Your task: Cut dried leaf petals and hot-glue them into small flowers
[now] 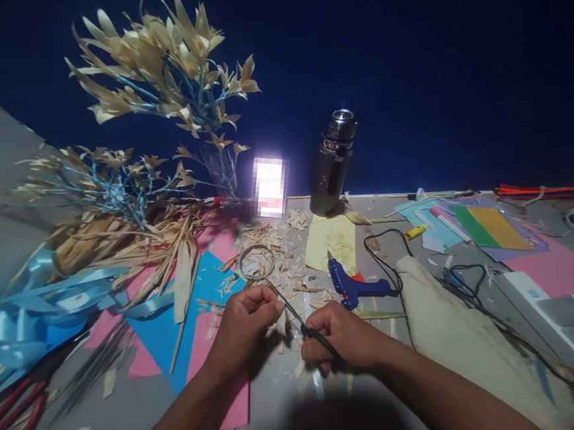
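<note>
My right hand [331, 338] is closed around a slim dark tool [324, 344] with a thicker black grip. The tool's narrow length slants up and left to my left hand, so its exact kind is unclear. My left hand [246, 324] is pinched shut beside its thin end; whatever lies between those fingertips is hidden. Just beyond my left hand is a ring-shaped roll [240, 262], perhaps tape, among dry scraps [284, 248]. A blue glue gun [361, 287] lies on its side beyond my right hand, its nozzle pointing up and left.
Dried-leaf flowers on blue stems [197, 95] rise at the back left, above blue ribbon [21, 307] and red-handled scissors [18, 406]. A dark flask [331, 172] stands behind a yellow sheet [317, 244]. At right are a cream cloth [456, 341], cables and a white power strip [533, 307].
</note>
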`<state>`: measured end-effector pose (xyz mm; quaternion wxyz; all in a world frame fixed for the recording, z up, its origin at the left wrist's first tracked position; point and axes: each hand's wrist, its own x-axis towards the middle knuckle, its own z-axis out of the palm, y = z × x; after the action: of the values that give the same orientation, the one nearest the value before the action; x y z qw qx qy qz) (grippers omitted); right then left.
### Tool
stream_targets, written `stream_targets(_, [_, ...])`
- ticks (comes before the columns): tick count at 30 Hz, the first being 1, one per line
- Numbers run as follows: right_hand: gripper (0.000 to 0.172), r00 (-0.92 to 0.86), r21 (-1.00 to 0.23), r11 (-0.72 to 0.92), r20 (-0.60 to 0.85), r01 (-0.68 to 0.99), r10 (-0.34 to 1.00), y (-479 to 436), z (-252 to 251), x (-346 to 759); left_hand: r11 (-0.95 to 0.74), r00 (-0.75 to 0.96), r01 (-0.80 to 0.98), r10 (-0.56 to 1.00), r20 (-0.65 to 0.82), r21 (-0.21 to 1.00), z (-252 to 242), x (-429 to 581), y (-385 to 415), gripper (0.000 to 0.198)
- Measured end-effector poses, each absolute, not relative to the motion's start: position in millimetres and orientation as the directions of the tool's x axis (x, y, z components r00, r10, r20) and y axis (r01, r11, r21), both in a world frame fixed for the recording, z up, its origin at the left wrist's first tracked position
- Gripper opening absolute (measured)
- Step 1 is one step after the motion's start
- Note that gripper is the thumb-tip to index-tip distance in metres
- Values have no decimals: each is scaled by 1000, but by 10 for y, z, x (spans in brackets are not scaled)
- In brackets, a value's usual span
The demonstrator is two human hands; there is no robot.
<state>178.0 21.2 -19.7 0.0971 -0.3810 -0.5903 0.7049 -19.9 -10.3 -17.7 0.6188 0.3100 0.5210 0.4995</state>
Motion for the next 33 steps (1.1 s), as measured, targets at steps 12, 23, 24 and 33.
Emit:
stream_targets(12, [45, -669, -914, -294, -404, 279, 624, 241, -206, 1801, 307, -12, -406, 940, -341, 861, -32, -131, -121, 18])
stream_targets(23, [56, -742, -921, -243, -389, 305, 545, 200, -162, 1782, 276, -25, -476, 945, -327, 835, -123, -137, -104, 20])
stream_targets(24, [55, -741, -919, -248, -394, 307, 543, 197, -163, 1776, 278, -25, -475, 944, -328, 835, -129, -136, -105, 20])
stream_targets(33, [45, -704, -907, -250, -421, 339, 572, 187, -127, 1750, 301, -100, -421, 922, -374, 855, -122, -110, -107, 27])
